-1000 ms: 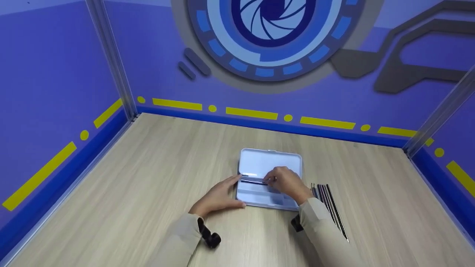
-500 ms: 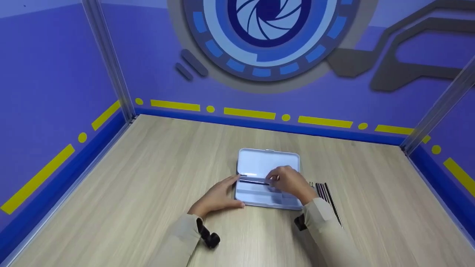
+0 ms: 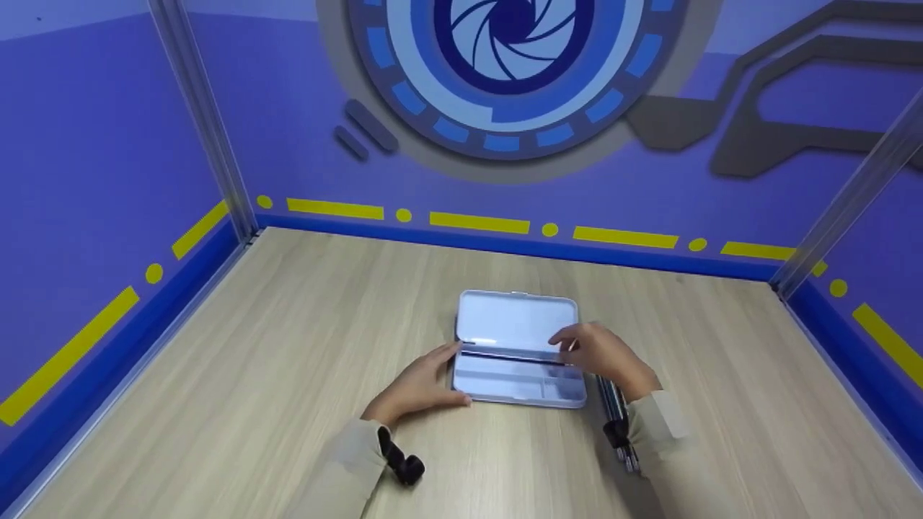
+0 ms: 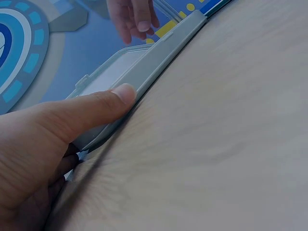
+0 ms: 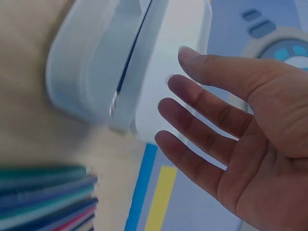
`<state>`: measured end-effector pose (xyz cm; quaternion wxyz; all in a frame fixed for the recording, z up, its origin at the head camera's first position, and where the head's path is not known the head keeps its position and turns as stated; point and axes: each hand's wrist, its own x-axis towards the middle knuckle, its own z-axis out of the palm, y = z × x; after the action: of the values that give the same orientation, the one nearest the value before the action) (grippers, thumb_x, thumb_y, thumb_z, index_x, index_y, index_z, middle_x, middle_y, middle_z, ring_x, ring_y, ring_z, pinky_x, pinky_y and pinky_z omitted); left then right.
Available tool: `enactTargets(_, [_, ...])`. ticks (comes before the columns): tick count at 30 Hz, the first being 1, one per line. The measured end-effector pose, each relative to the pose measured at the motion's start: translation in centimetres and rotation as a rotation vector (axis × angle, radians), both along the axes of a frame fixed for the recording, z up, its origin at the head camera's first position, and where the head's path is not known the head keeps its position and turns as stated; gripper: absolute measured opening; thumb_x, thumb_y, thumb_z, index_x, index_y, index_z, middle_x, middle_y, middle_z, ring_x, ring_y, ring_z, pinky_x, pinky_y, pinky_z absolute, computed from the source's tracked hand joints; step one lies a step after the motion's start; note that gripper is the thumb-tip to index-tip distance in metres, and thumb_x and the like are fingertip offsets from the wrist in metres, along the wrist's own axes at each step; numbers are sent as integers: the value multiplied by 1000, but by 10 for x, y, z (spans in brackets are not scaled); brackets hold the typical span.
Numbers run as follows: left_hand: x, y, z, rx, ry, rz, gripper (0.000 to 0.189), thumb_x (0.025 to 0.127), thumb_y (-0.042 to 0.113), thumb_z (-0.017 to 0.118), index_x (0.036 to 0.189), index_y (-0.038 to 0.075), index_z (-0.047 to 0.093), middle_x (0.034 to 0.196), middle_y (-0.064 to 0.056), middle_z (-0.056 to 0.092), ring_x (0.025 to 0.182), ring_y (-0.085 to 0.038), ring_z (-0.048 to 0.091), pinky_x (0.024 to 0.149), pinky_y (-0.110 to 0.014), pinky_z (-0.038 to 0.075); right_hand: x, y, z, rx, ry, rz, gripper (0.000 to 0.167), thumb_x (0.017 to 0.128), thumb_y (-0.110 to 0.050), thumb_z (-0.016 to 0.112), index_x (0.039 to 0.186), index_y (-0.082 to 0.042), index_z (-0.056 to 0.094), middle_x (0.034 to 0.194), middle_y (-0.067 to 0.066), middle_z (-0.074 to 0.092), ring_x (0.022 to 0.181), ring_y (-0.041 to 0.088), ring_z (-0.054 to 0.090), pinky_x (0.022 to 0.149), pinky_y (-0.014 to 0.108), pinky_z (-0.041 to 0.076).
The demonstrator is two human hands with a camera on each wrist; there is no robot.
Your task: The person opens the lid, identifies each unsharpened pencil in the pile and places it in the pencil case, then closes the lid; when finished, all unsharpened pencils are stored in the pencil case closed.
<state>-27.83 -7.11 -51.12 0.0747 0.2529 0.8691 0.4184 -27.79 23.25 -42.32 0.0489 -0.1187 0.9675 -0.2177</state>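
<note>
A white pencil case (image 3: 517, 401) lies with its lid (image 3: 515, 316) raised at the back. One dark pencil (image 3: 497, 355) lies lengthwise in it beside the hinge; its silvery end shows in the right wrist view. My left hand (image 3: 414, 387) holds the case at its left end, thumb on the front wall in the left wrist view, the other fingers round the left side and partly hidden. Above the right end of the case hovers my right hand (image 3: 607, 355). In the right wrist view its fingers (image 5: 192, 110) are spread and loosely bent, with nothing between them.
Several dark and coloured pencils (image 3: 614, 404) lie on the wooden table (image 3: 324, 310) to the right of the case, partly under the right wrist. Blue printed panels (image 3: 461, 173) wall in the back and both sides.
My right hand has let go of the dark pencil, left lying in the case, and has moved right with its fingers opening. My left hand stays at the case's left end.
</note>
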Motion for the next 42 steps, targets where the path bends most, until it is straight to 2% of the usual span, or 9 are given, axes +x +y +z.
enactTargets(5, [-1, -1, 0, 3, 3, 0, 102, 71, 44, 83, 151, 10, 30, 155, -12, 33, 144, -30, 29, 118, -46, 26, 2, 20, 3, -23, -35, -11, 27, 84, -2, 69, 110, -5, 72, 95, 7, 70, 80, 17, 62, 76, 36, 59])
enactTargets(14, [2, -3, 0, 8, -5, 9, 101, 72, 44, 82, 151, 10, 30, 155, -12, 32, 144, -31, 29, 117, -48, 26, 14, 52, 3, -52, -37, -4, 30, 86, -5, 68, 116, -1, 67, 99, 11, 69, 86, 20, 62, 78, 40, 58])
enactTargets(18, [3, -3, -2, 12, -11, 15, 102, 71, 44, 82, 152, 10, 29, 155, -12, 32, 144, -32, 29, 117, -49, 26, 19, 66, 2, -62, -53, -24, 32, 87, -8, 68, 118, 0, 66, 102, 13, 69, 88, 22, 63, 80, 43, 57])
enactTargets(29, [2, -1, -1, 12, 3, 6, 100, 72, 44, 82, 151, 11, 31, 155, -11, 33, 144, -31, 29, 117, -48, 26, 36, 104, -1, -63, -122, -78, 41, 85, -10, 70, 122, 4, 62, 101, 16, 68, 89, 25, 63, 74, 42, 57])
enactTargets(35, [1, 1, 1, 11, -9, 4, 101, 71, 44, 82, 151, 11, 30, 156, -10, 32, 144, -31, 28, 117, -49, 26, 43, 117, -4, -65, -155, -68, 45, 84, -10, 71, 123, 8, 59, 99, 16, 67, 87, 24, 63, 73, 42, 56])
enactTargets(42, [1, 0, 3, 5, 14, -11, 100, 73, 44, 81, 151, 9, 30, 155, -12, 32, 144, -30, 29, 117, -48, 27, 45, 123, -7, -81, -222, -55, 47, 83, -7, 69, 124, 12, 56, 96, 16, 68, 82, 23, 64, 68, 39, 55])
